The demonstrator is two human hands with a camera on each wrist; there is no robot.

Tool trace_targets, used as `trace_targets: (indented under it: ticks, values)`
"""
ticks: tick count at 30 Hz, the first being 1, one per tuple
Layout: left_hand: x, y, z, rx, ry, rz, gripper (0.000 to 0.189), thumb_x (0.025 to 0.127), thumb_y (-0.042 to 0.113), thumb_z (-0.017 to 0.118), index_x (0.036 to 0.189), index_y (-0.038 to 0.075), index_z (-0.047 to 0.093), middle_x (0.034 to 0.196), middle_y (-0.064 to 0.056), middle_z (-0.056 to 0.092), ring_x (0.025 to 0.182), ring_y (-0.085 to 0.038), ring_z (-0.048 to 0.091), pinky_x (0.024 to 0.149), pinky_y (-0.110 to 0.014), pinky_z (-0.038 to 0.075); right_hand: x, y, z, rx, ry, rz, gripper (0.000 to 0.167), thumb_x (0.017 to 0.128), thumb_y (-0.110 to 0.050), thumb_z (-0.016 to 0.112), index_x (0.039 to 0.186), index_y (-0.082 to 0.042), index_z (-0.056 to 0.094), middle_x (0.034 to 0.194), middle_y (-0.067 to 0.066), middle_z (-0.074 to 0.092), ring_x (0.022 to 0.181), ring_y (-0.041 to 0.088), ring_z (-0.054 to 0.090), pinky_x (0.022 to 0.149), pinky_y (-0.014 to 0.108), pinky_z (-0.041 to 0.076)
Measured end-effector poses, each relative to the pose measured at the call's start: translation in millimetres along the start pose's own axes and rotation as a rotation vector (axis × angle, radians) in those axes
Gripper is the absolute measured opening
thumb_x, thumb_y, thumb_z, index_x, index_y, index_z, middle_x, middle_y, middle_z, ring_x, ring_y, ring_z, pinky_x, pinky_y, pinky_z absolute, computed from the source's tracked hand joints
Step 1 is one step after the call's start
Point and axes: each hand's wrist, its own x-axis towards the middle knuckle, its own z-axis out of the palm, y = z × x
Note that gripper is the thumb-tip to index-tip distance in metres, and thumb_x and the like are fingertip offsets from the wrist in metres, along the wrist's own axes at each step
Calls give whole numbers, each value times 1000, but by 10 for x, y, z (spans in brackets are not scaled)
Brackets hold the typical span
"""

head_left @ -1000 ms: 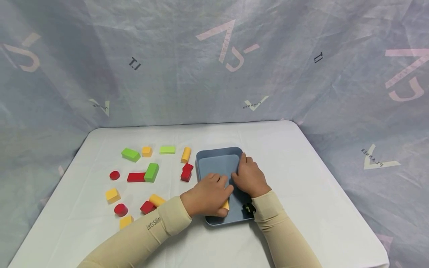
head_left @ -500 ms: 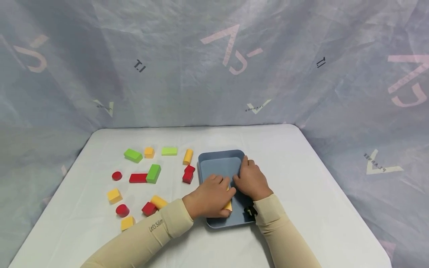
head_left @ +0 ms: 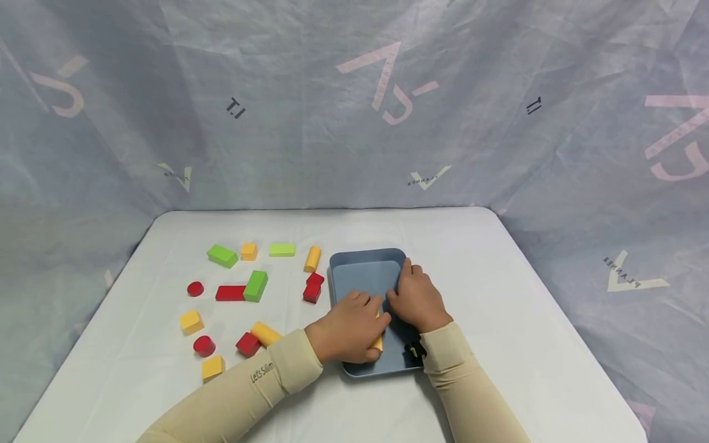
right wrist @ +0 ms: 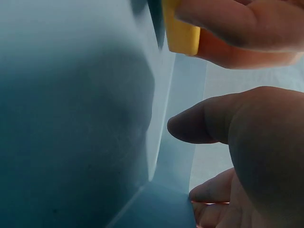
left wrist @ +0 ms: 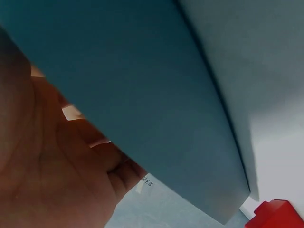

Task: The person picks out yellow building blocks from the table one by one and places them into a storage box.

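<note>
A blue-grey rectangular tray (head_left: 365, 271) lies on the white table. My left hand (head_left: 351, 326) reaches over its left wall and holds a yellow block (right wrist: 183, 33) low inside, fingers on one side and thumb on the other. Most of that block is hidden by the hand in the head view. On the tray's right side, my right hand (head_left: 418, 298) grips the wall, its thumb (right wrist: 194, 126) inside and its other fingers outside. The left wrist view shows the left hand (left wrist: 61, 156) behind the tray's outer wall (left wrist: 128, 95).
Left of the tray lie several toy blocks, among them a green block (head_left: 256, 286) by a red bar (head_left: 229, 293), yellow cylinders (head_left: 264, 333) and red round pieces (head_left: 204, 346). Two red pieces (head_left: 312, 291) sit close to the tray's left wall. A patterned grey cloth (head_left: 288, 147) hangs behind the table.
The head view has shifted slightly, so everything appears a little further right and lower. Both hands keep nearly the same places at the tray.
</note>
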Motion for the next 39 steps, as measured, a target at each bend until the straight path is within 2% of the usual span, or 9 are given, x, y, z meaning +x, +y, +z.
trace_targets:
  ticks: [13,27,34,39]
  values:
    - [-6,18,-3,-2,-56,-16,42,92,54,62,116,20,66,105,-2,60,90,-18,57,84,-34,48,-24,-8,-11,10,-6,1,82,96,-28,63,156,14,27,147,35,47,123,48,60,93,57,55]
    - [13,24,24,-18,-73,-41,45,93,55,62,120,20,66,108,-2,60,92,-18,58,85,-34,49,-26,-20,-29,5,6,-1,82,96,-28,64,155,14,28,147,35,48,123,47,60,92,56,56]
    - [-39,27,13,-41,-83,-55,45,93,57,63,120,21,66,110,-1,60,94,-17,58,85,-34,48,-19,-23,-28,6,-11,-3,83,96,-28,64,156,14,26,148,35,46,124,48,60,93,56,55]
    - [-84,16,-27,-67,-62,-58,43,93,56,64,118,21,66,109,-2,60,96,-18,59,85,-35,48,-14,-17,-30,0,-19,1,83,96,-29,62,157,14,24,148,35,46,123,47,60,93,56,55]
